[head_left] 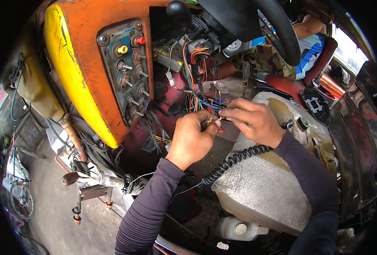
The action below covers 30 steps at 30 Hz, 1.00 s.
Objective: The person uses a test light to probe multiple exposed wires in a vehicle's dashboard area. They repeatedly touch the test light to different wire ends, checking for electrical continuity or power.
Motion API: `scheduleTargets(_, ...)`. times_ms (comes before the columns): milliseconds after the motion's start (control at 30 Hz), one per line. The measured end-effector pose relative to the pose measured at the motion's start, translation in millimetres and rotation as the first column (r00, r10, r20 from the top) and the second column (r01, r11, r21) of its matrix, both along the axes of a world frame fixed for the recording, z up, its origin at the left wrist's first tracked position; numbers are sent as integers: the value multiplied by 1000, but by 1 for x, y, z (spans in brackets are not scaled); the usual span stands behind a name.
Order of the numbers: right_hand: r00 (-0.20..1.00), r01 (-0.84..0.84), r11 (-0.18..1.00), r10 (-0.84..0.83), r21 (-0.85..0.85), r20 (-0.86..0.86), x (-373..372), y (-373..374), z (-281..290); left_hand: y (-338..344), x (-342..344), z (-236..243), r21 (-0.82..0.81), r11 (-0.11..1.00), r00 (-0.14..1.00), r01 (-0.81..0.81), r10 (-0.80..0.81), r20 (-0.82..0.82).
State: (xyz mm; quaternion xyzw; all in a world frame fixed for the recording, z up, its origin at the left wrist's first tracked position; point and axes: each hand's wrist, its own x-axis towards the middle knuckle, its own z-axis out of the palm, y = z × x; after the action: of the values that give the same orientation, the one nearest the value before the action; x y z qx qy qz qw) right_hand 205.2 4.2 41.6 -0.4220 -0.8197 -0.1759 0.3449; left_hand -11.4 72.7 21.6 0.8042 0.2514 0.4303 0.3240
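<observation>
Both hands meet in the middle of the view, at the lower end of a bundle of coloured wires (194, 100). Thumb and fingers of my left hand (193, 138) pinch thin wires, with a reddish bit below the fingertips. Close beside it on the right, my right hand (254, 120) pinches wire ends with its fingertips. What lies right between the fingertips is too small to make out. Above them, more loose wires hang with a white connector (170, 79). A screwdriver (245, 76) stands upright just beyond my right hand.
An orange dash panel (84, 38) with switches rises at the left. The steering wheel (284, 36) is at the top right, near a person in camouflage shorts (267, 63). A coiled black cable (235, 163) crosses the silver-covered seat (265, 182). A jug (231, 229) sits below.
</observation>
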Motion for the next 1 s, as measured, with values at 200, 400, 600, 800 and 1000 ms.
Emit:
scheduleTargets(200, 778, -276, 841, -90, -466, -622, -15, 1, -4, -7, 1, -3, -19, 999, 999, -37, 38, 14)
scheduleTargets(400, 710, -369, 763, -137, -530, -691, -10, 4, -3, -14, -3, -2, -68, 996, 991, -62, 70, 116)
scheduleTargets(600, 666, -422, 722, -163, -549, -728, -7, 8, -5, -39, -34, 7, -227, 973, 897, 33, 71, 435)
scheduleTargets(800, 659, -410, 767, -125, -493, -742, -4, 14, -14, -34, -50, -14, -476, 879, 770, -3, 306, 560)
scheduleTargets(1000, 903, 140, 855, -317, -500, -290, 16, 2, 13, -10, -52, -45, -630, 776, 806, 7, 369, 463)
